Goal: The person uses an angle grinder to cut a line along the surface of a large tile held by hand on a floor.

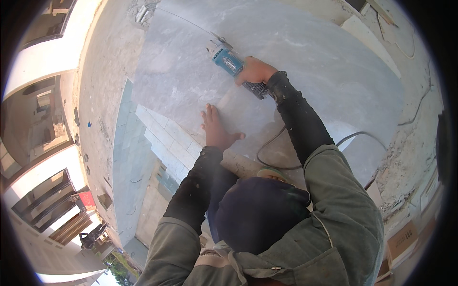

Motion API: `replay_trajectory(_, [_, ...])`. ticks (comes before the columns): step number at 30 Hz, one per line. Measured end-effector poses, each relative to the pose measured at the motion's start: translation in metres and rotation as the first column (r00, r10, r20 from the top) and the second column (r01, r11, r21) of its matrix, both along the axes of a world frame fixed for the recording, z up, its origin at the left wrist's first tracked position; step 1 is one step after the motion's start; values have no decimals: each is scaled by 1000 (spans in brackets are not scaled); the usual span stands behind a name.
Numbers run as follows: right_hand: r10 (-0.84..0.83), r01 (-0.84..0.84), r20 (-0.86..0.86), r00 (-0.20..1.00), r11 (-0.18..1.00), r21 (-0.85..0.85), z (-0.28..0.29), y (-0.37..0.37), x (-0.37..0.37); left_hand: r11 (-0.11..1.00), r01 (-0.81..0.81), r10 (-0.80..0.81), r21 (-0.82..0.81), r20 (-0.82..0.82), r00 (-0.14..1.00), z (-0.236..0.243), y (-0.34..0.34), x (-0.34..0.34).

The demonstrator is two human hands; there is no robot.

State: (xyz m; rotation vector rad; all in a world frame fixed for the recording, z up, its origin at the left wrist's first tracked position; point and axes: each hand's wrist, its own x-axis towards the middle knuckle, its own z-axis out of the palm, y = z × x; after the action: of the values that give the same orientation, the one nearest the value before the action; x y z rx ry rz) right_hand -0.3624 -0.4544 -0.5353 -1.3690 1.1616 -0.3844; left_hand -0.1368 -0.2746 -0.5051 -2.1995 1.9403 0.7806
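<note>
From here I count one teal angle grinder point(226, 58) at the end of one thin line point(186, 20) on one grey slab point(315, 71). My right hand point(256, 71) curls its fingers round it; my left hand point(218, 129) (thumb out wide) rests on the slab, fingers spread.

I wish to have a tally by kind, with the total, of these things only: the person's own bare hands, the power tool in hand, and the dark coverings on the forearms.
Bare hands: 2 (left hand, right hand)
Blue power tool: 1
Dark forearm coverings: 2 (left covering, right covering)
Total: 5
</note>
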Motion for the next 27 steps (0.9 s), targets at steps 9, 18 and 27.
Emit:
replay_trajectory(9, [28, -25, -56, 998, 999, 42, 12, -34, 21, 999, -18, 16, 49, 26, 1000, 8, -2, -8])
replay_trajectory(18, [48, -42, -104, 993, 997, 57, 18, -48, 26, 999, -9, 8, 32, 19, 1000, 7, -1, -8])
replay_trajectory(27, [58, -51, -103, 993, 996, 69, 22, -60, 32, 1000, -5, 5, 14, 17, 1000, 4, 1, -8])
